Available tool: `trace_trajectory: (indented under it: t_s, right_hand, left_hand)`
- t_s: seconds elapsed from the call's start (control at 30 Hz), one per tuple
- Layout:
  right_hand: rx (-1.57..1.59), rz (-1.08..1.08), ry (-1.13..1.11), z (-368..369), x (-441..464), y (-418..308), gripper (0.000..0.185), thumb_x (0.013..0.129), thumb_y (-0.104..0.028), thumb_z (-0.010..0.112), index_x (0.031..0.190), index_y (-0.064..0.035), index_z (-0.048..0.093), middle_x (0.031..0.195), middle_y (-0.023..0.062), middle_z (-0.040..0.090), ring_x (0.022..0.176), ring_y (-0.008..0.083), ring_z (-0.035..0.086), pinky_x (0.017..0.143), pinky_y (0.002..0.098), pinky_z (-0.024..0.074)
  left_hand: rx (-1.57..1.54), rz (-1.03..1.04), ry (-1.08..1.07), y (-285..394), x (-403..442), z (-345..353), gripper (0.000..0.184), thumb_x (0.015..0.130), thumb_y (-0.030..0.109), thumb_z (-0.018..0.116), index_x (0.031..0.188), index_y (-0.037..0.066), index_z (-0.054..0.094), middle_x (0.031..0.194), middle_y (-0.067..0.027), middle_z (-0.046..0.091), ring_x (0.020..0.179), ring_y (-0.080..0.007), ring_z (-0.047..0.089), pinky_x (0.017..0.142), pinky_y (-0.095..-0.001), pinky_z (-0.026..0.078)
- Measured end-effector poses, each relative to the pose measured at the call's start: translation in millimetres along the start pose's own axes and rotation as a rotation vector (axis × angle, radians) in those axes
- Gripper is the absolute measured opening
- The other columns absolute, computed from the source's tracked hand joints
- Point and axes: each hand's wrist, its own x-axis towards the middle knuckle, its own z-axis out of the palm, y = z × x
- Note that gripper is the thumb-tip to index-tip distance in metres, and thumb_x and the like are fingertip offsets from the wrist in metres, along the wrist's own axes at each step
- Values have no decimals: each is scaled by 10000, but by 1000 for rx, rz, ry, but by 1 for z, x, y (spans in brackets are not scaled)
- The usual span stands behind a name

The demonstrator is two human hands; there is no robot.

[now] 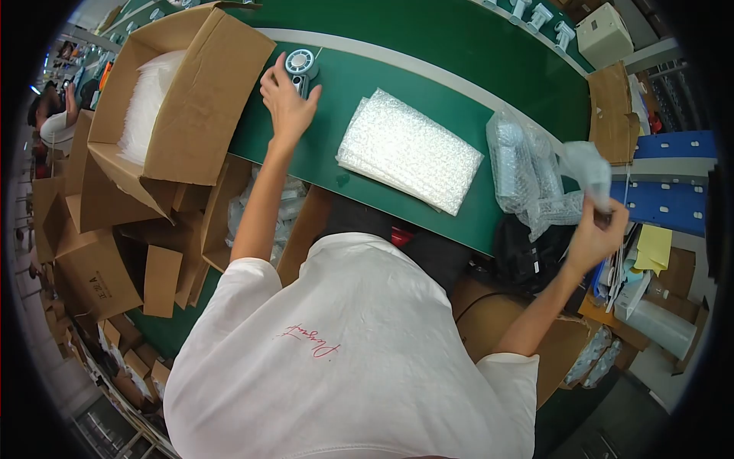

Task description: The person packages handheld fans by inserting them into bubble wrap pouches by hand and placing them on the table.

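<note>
On the green work table, at the far left part, is a small light-blue handheld fan (300,63) with a round head. My left hand (288,107) is at its near side, fingers spread to the left of the fan and thumb to the right; firm contact is not clear. Out to the right, my right hand (599,233) grips a bubble-wrapped item (587,167), blurred by motion, so its contents cannot be made out. Several other bubble-wrapped items (514,164) lie beside it at the table's right end. A stack of bubble wrap sheets (409,149) lies flat between my hands.
A large open carton (195,107) with white packing material (151,103) stands left of the table. More cartons (92,271) are below it. A black bag (524,252) sits under the right table edge. A person (60,122) is at the far left. White devices (564,34) stand at the back.
</note>
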Motion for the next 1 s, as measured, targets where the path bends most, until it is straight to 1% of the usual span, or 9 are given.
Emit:
trace_trajectory:
  t_s: [0.1,0.17,0.33,0.43,0.57,0.67,0.77,0.83,1.0]
  right_hand:
    - [-150,-147,-54,25,-31,34,153,764,27,695,860,-16,585,831,64,555,711,231,522,697,314,459]
    - [-142,-52,-365,34,-57,48,154,771,28,669,898,-10,590,850,71,553,738,258,520,728,337,451]
    - [-29,35,-465,39,-89,68,187,810,2,666,994,-9,634,825,62,561,669,217,507,648,312,441]
    - [14,188,-435,19,-79,38,222,829,-8,666,1050,-20,650,825,58,577,636,182,496,610,289,430]
    - [141,342,-303,8,-81,-16,286,875,-41,665,1160,-53,683,853,54,638,578,88,467,523,227,392]
    - [840,526,-542,14,-87,-85,495,861,-44,678,1340,-36,554,997,77,665,747,127,602,691,225,478]
    - [1441,591,-425,43,-112,-130,790,816,-38,711,1499,-46,315,1168,143,607,1013,225,612,885,310,475]
    - [1384,762,-486,38,-109,-126,997,829,-112,738,1582,-87,84,1024,117,609,840,222,596,821,319,504]
    - [1269,838,-641,11,-102,-78,970,806,-41,719,1582,-102,140,936,89,612,760,198,582,791,292,505]
  left_hand:
    - [-226,-180,-219,-21,-3,-8,743,796,112,756,1440,18,399,1150,-191,580,1014,-298,593,912,-369,484]
    - [-451,-357,-444,-28,-5,-15,720,806,93,747,1431,-7,404,1104,-187,630,993,-295,624,916,-352,486]
    - [-987,-566,-419,-41,-7,-33,637,846,89,738,1398,-42,447,1086,-184,680,954,-261,670,889,-323,511]
    - [-1198,-550,-456,-17,-6,-74,573,864,63,724,1374,-40,485,1200,-185,649,1045,-238,642,935,-315,489]
    - [-1439,-392,-585,30,-14,-119,592,830,20,722,1373,-30,491,1206,-146,636,1088,-213,611,972,-314,458]
    - [-1447,-249,-626,90,-31,-140,566,820,26,712,1349,-26,516,1202,-133,631,1064,-225,615,968,-316,460]
    - [-1425,-35,-597,149,-53,-138,555,813,82,724,1326,-22,536,1191,-130,621,1027,-243,607,917,-318,469]
    - [-1274,429,-446,168,-49,-123,488,809,166,739,1240,1,579,1102,-113,615,949,-240,591,840,-333,473]
    - [-859,255,-726,192,-62,-88,320,808,193,720,1073,34,636,1013,-84,588,879,-232,559,763,-338,468]
